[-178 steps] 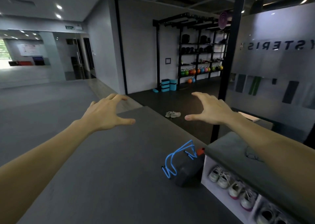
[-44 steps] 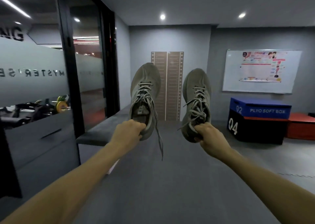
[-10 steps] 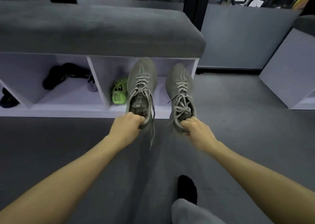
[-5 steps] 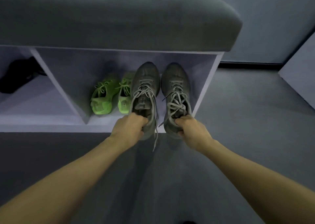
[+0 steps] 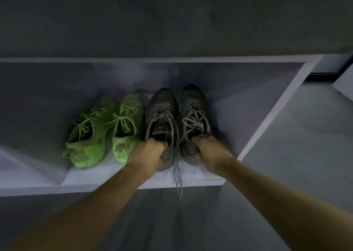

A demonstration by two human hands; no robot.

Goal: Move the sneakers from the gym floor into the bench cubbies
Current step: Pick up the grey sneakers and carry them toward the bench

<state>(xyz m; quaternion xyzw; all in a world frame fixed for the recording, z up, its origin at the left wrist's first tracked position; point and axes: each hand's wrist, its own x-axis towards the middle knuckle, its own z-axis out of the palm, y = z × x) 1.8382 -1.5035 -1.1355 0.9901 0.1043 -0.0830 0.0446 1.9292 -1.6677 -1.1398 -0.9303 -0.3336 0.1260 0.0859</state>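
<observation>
Inside one cubby [image 5: 254, 136], two grey sneakers [image 5: 162, 117], two green sneakers [image 5: 114, 128]

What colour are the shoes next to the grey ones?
Bright neon green shoes, laces too, seen in the head view.

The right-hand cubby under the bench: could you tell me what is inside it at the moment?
Two green sneakers on the left, two grey sneakers beside them, gripped at the heels by the left hand and right hand.
</observation>
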